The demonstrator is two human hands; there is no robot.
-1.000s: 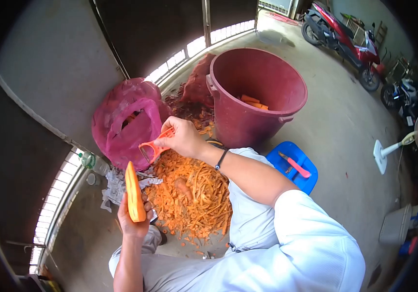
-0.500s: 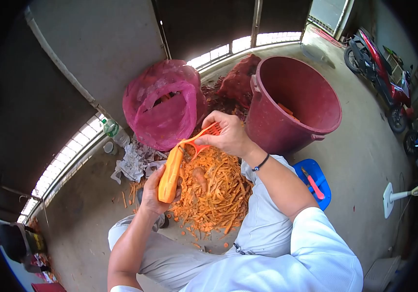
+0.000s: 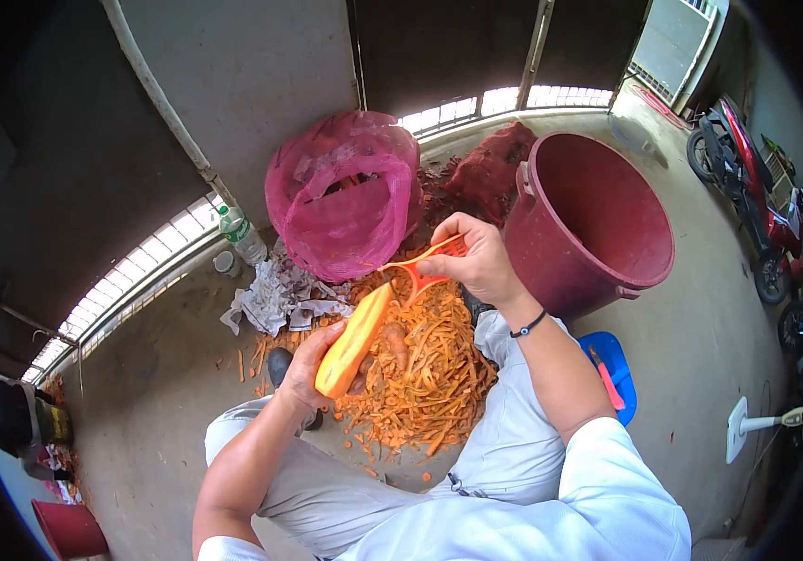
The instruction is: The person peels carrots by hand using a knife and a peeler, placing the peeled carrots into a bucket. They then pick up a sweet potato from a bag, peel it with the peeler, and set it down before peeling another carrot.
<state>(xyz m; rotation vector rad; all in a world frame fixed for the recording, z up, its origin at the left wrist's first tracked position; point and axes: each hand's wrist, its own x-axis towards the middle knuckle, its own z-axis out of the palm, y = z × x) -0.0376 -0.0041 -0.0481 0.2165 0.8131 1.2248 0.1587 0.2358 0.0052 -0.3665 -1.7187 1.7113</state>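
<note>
Left hand (image 3: 306, 372) wraps the carrot (image 3: 357, 342) low, above the peelings pile (image 3: 441, 374), right hand (image 3: 478, 266) pinches the orange peeler (image 3: 419, 279) near the carrot's tip; I'd grip well clear of the blade, strokes light.

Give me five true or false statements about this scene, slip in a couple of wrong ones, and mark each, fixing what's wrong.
1. The left hand holds a carrot. True.
2. The right hand holds a spoon. False: it holds a peeler.
3. Orange peelings lie heaped on the floor. True.
4. A dark band is worn on the left wrist. False: the dark band is on the right wrist.
5. The pink bag is against the floor. True.
</note>
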